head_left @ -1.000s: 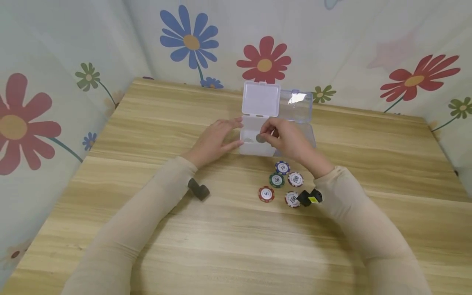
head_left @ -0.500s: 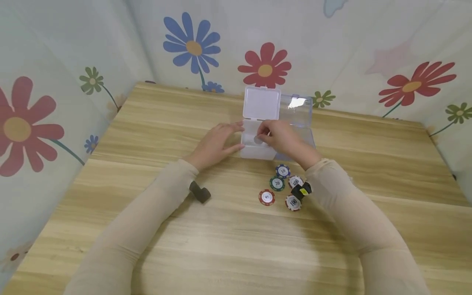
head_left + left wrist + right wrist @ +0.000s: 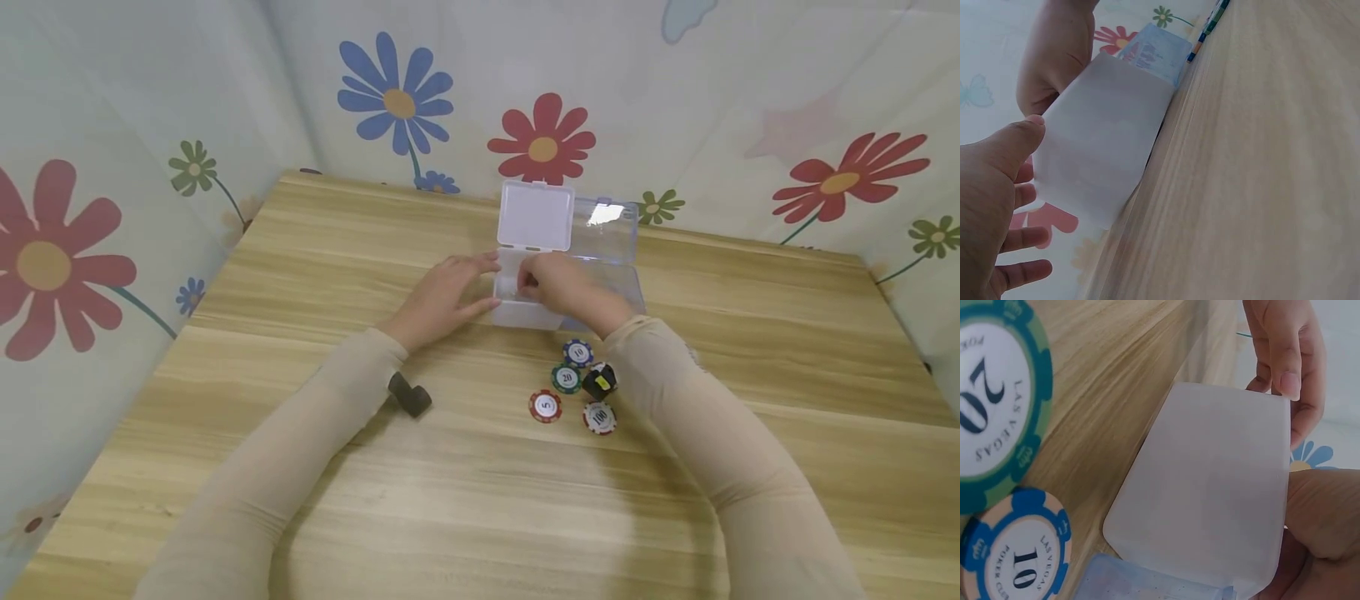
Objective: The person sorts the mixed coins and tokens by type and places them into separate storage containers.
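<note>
A frosted white plastic box [image 3: 527, 315] stands at the table's far side, its lid [image 3: 536, 215] raised. My left hand [image 3: 442, 302] steadies its left end, thumb [image 3: 1019, 140] on the rim and the other fingers loosely extended. My right hand [image 3: 558, 287] reaches into this box with curled fingers. Its fingertips are hidden by the wall, and the grey coin-like disc seen earlier is out of sight. Against the white box's right side stands a clear bluish box [image 3: 607, 283], also with its lid [image 3: 604, 229] up.
Poker chips lie in front of the boxes: a blue 10 [image 3: 578, 353], a green 20 [image 3: 566, 378], a red 5 [image 3: 545, 407] and a white-and-red 100 [image 3: 600, 418]. The right wrist camera [image 3: 601, 381] covers another. A flowered curtain [image 3: 465, 83] hangs behind the wooden table [image 3: 450, 500].
My right hand has moved left and down into the white box with the grey disc, which has gone out of sight. The left hand stays at the box's end.
</note>
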Tool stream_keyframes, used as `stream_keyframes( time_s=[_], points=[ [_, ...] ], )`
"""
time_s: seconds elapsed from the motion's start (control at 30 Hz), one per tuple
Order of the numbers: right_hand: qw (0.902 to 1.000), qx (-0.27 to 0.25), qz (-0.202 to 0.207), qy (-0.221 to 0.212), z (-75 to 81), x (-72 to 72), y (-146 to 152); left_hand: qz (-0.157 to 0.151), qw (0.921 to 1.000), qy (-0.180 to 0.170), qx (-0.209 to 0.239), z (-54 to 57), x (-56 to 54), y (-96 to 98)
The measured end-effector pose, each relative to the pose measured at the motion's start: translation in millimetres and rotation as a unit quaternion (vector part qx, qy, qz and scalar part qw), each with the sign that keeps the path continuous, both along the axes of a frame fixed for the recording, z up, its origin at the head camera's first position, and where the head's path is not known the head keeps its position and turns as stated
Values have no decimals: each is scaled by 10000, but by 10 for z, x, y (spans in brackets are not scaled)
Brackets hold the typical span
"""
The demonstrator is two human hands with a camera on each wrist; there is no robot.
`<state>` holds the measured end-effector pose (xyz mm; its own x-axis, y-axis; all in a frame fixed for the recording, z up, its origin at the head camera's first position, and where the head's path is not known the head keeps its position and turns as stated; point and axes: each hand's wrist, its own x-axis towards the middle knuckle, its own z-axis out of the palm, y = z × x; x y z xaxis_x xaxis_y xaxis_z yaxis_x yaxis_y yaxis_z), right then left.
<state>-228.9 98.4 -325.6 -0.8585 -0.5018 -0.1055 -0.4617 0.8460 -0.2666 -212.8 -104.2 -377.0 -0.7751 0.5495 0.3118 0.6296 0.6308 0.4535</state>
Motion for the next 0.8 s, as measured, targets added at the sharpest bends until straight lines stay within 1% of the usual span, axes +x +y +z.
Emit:
stream_keyframes(
  time_s=[0.13, 0.33, 0.5, 0.8],
  points=[
    [9998, 211, 29, -68, 14, -2, -26, 6, 10000, 42, 26, 2, 5, -1],
    [9990, 372, 30, -254, 45, -15, -45, -2, 10000, 61, 25, 21, 20, 4],
    [9985, 476, 99, -267, 55, -30, -54, 11, 10000, 33, 47, 17, 18, -1],
    [9983, 517, 41, -274, 55, -24, -57, 5, 10000, 34, 31, 25, 29, 2]
  ],
)
